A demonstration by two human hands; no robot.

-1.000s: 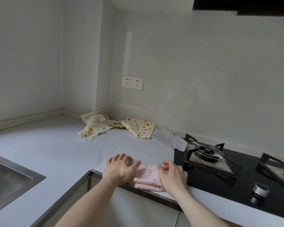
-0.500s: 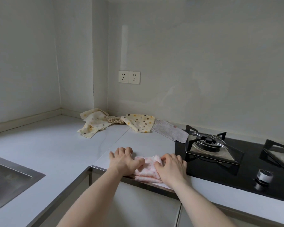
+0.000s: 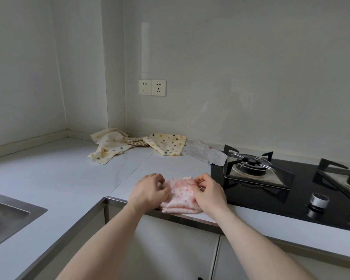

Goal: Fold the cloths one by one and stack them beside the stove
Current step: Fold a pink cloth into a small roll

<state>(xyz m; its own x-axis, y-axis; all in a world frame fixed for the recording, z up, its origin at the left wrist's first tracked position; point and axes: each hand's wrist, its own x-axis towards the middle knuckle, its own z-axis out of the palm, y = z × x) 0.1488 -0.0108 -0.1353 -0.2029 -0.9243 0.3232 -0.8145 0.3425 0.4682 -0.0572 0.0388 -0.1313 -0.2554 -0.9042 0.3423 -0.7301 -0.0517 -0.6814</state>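
A small pink dotted cloth [image 3: 180, 194] lies folded at the counter's front edge, just left of the black stove [image 3: 287, 190]. My left hand [image 3: 149, 191] pinches its left side with curled fingers. My right hand [image 3: 207, 191] pinches its right side the same way. Against the back wall lie several unfolded cloths: a cream dotted one [image 3: 107, 145], a checked one [image 3: 135, 142] half hidden, a yellow dotted one [image 3: 168, 146] and a grey one [image 3: 204, 151] whose end touches the stove.
The white counter [image 3: 65, 178] runs around a corner, with a steel sink [image 3: 6, 215] at the front left. The stove has two burners with pan supports [image 3: 251, 168] and knobs [image 3: 317, 200] near its front. Two wall sockets [image 3: 152, 87] sit above the cloths.
Both hands went from lying flat on the pink cloth to curling their fingers and pinching its sides, bunching it narrower. My view tilted and shifted a little.
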